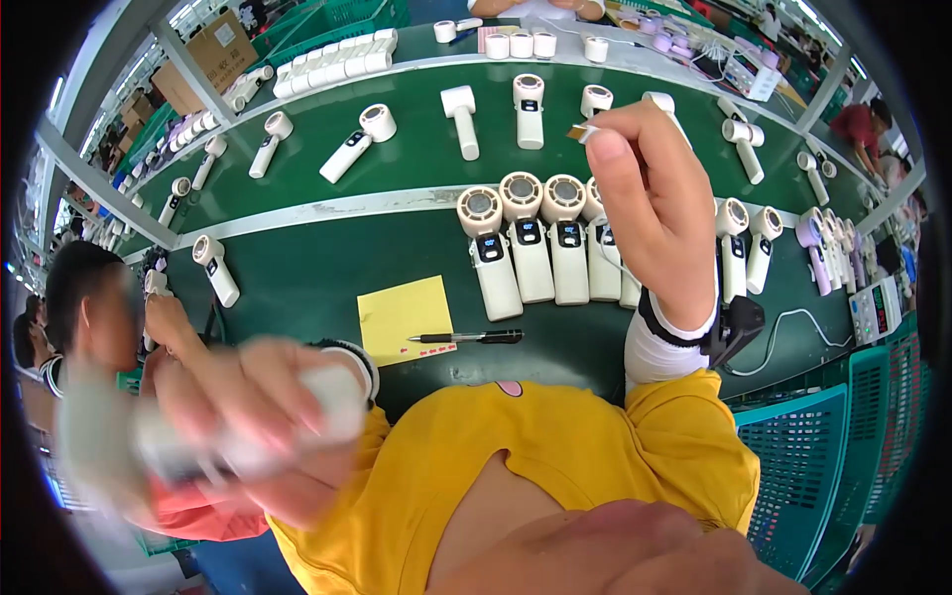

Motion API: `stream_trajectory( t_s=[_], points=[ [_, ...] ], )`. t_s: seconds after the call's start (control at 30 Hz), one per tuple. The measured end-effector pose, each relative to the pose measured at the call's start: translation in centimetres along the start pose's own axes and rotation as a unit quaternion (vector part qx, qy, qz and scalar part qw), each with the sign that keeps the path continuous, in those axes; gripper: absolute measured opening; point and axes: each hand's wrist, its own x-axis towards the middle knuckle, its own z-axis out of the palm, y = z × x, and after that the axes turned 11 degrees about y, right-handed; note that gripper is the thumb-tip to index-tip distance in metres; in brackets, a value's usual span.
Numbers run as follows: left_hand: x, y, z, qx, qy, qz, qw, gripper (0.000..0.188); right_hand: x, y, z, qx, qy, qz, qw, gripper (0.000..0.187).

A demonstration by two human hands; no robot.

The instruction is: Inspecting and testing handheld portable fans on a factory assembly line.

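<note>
A white handheld fan (297, 412), blurred, sits gripped in the left hand (248, 416), left of the yellow notepad (402, 315); it looks light, rigid, best held by its handle. The right hand (650, 198) pinches a tiny tag (578, 132) above the notepad.

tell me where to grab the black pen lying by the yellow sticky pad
Grip the slim black pen at mid-barrel, from above, fingers either side across its width. It lies flat on the green table, tip toward the square yellow sticky pad, with bare surface along both long sides.
</note>
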Motion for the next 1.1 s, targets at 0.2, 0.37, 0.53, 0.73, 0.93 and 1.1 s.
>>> stream_trajectory(
  t_s=[0.2,0.37,0.53,0.73,0.93,1.1],
  points=[
    [2.4,-1.6,-0.6,-0.030,0.015,-0.438,0.898,0.035,-0.6,-0.3,0.2,0.075,-0.043,0.094,0.992,0.015],
    [0.7,-5.6,0.2,0.058,-0.071,-0.551,0.830,0.035,-1.2,-1.2,1.4,0.133,-0.138,0.151,0.970,0.015],
    [0.1,-5.2,0.3,-0.008,-0.080,-0.593,0.801,0.040,-0.9,-1.1,0.9,0.203,-0.182,0.146,0.951,0.016],
    [-0.2,-5.6,-0.1,-0.003,-0.131,-0.572,0.810,0.048,-0.6,-2.0,0.6,0.118,-0.209,0.130,0.962,0.016],
    [-0.9,-6.9,-1.3,0.015,-0.148,-0.511,0.847,0.056,-1.1,-1.7,2.7,0.123,-0.166,0.203,0.957,0.019],
    [-1.6,-7.9,-2.2,0.025,-0.166,-0.461,0.871,0.064,-0.8,-1.1,2.9,0.120,-0.179,0.182,0.960,0.018]
  ],
)
